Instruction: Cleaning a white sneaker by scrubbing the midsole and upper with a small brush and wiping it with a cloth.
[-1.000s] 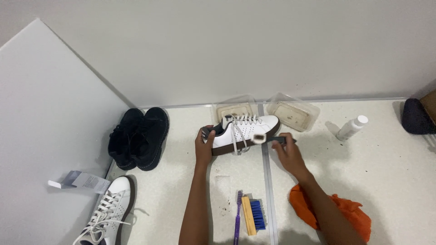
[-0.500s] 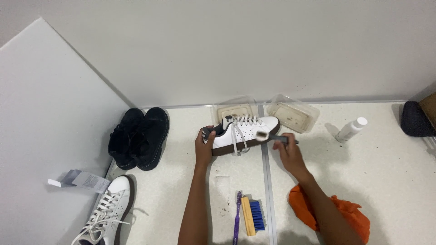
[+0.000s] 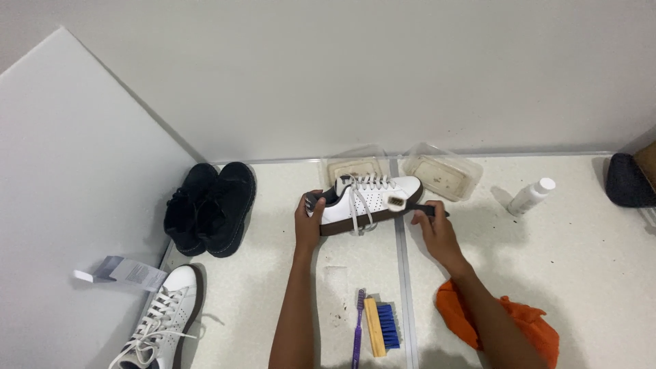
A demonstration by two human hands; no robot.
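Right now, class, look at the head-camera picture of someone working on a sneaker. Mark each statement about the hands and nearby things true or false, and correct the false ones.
1. The left hand grips the heel of the white sneaker. True.
2. The right hand holds a small brush against the sneaker. True.
3. The black boots lie to the right of the sneaker. False: they stand to its left.
4. The purple toothbrush is in the left hand. False: it lies on the floor beside the blue-bristled brush.
5. An orange cloth lies under the right forearm. True.
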